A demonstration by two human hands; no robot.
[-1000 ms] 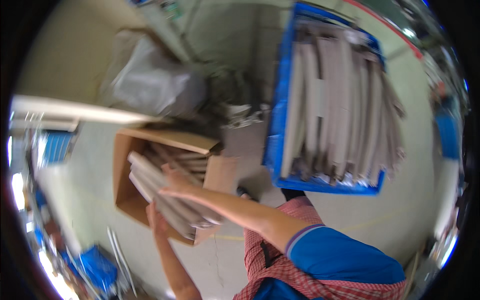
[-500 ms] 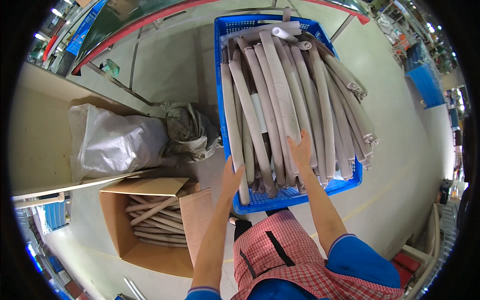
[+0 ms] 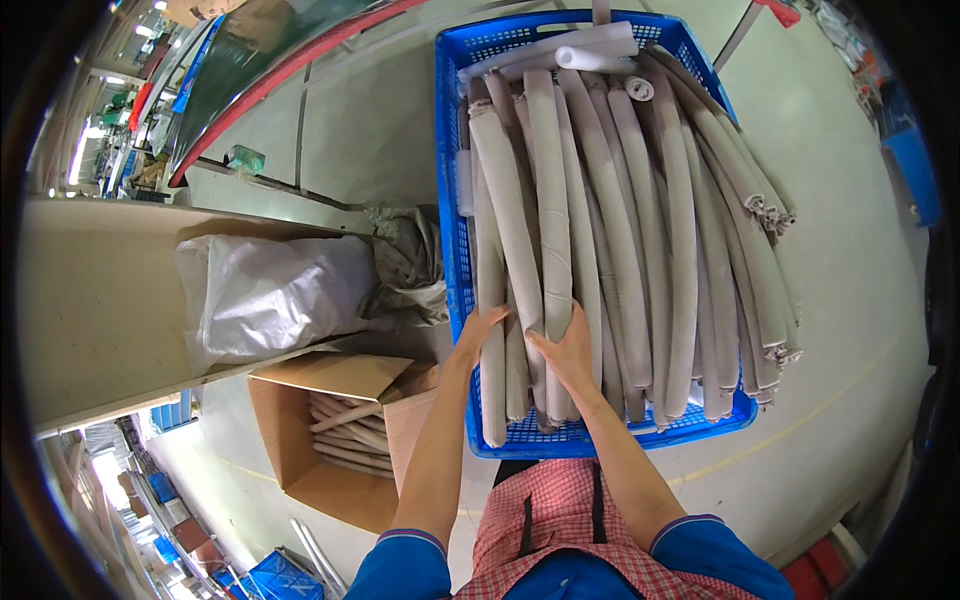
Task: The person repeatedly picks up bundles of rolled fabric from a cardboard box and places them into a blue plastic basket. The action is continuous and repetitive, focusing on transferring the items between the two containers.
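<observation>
A blue plastic crate in front of me is heaped with several long grey-beige fabric-covered tubes, lying mostly lengthwise. My left hand grips the leftmost tube near its close end, fingers laid over it. Just to its right, my right hand is closed around another tube, thumb on the left side and fingers on the right. A couple of tubes lie between the hands. White foam tubes rest across the crate's far end.
An open cardboard box with more tubes stands on the floor at left. Behind it are a white plastic sack and a grey crumpled bag. A green-topped table with a red edge is at far left.
My right hand has moved left, nearer my left hand, and now closes on a tube. Tubes at the crate's left side have shifted. The view has turned slightly.
</observation>
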